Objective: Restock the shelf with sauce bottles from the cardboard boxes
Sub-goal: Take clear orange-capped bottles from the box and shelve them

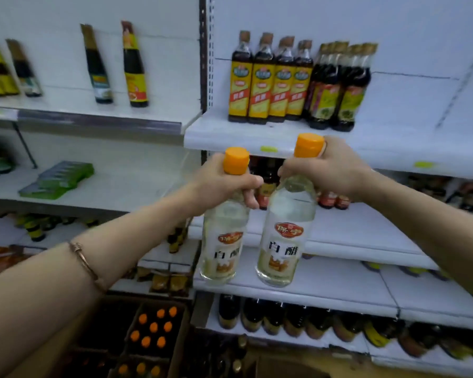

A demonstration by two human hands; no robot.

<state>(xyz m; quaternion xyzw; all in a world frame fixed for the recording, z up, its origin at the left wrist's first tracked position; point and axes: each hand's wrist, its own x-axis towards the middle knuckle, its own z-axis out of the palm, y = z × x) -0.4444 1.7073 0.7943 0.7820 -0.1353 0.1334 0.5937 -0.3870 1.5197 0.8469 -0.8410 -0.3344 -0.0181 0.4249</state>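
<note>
My left hand (224, 184) grips the neck of a clear vinegar bottle (224, 241) with an orange cap. My right hand (331, 167) grips the neck of a second clear orange-capped bottle (287, 236). Both bottles hang upright, side by side, in front of the white shelf (339, 282) at mid height. A cardboard box (180, 347) at the bottom left holds several more orange-capped bottles (153, 327).
Dark sauce bottles with yellow labels (271, 83) stand on the upper shelf (257, 137). More dark bottles (284, 317) fill the lower shelf. Left shelves carry a few bottles (133, 66) and green packs (60, 178). The upright post (206, 50) divides the two shelf bays.
</note>
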